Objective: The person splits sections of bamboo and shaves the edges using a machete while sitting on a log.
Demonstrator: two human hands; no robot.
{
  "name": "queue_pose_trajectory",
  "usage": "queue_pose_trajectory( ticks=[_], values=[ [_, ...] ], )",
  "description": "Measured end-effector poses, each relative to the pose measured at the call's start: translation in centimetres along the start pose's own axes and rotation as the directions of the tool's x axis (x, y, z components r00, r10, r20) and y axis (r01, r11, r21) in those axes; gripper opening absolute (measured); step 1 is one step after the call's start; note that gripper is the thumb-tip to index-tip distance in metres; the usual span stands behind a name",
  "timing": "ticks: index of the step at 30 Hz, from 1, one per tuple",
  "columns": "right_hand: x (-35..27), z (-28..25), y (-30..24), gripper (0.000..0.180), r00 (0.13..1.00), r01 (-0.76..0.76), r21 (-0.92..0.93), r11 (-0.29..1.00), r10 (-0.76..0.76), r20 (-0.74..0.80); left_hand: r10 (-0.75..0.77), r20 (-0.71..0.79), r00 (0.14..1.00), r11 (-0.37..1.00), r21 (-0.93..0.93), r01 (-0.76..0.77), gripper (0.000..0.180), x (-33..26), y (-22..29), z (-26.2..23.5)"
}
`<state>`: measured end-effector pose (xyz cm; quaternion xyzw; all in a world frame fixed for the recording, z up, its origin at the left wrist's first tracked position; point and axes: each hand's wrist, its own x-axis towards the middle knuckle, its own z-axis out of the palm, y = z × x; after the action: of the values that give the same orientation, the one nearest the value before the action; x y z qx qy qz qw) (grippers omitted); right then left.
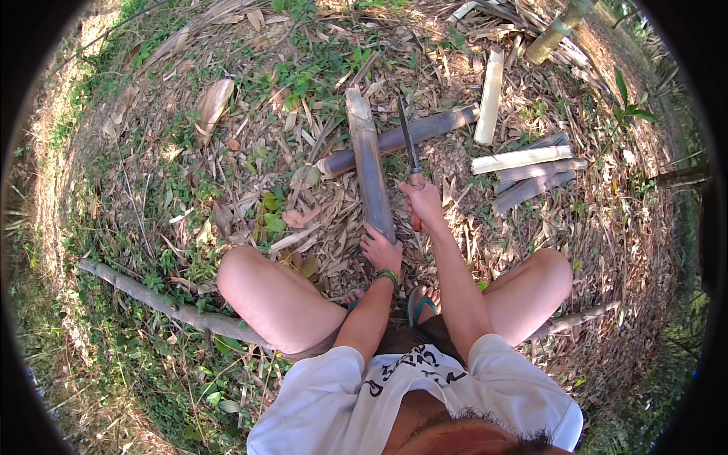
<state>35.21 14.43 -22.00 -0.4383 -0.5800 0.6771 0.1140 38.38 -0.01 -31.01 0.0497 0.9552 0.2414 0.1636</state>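
Observation:
My left hand point(381, 249) grips the near end of a dark bamboo piece point(369, 163), which points away from me. The far part of this piece lies across a second dark bamboo length point(432, 133) on the ground. My right hand point(423, 203) is closed round the brown and reddish handle of a long knife point(409, 136). The knife's narrow dark blade points away from me, just right of the held bamboo and apart from it. Where the blade passes over the second bamboo length, I cannot tell whether they touch.
Pale split bamboo point(491, 98) lies at the far right. Another pale strip point(522, 159) rests on several dark bamboo strips point(535, 186). A thick branch point(174, 309) runs behind my bent legs. A post point(559, 34) stands far right. Dry leaves and green plants cover the ground.

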Motion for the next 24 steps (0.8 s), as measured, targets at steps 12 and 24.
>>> queue_pose_trajectory(
  ticks=[12,24],
  values=[
    [-1.4,2.6,0.3,0.031,0.983,0.18,-0.247,0.952,-0.185,0.001,-0.033,0.052,0.998,0.952,-0.304,0.047,0.104,-0.5,-1.0,1.7],
    [-1.6,3.9,0.0,0.037,0.967,0.254,-0.205,0.945,-0.255,0.024,0.063,0.186,0.981,0.893,-0.449,0.027,0.11,0.9,-2.1,1.9]
  ],
)
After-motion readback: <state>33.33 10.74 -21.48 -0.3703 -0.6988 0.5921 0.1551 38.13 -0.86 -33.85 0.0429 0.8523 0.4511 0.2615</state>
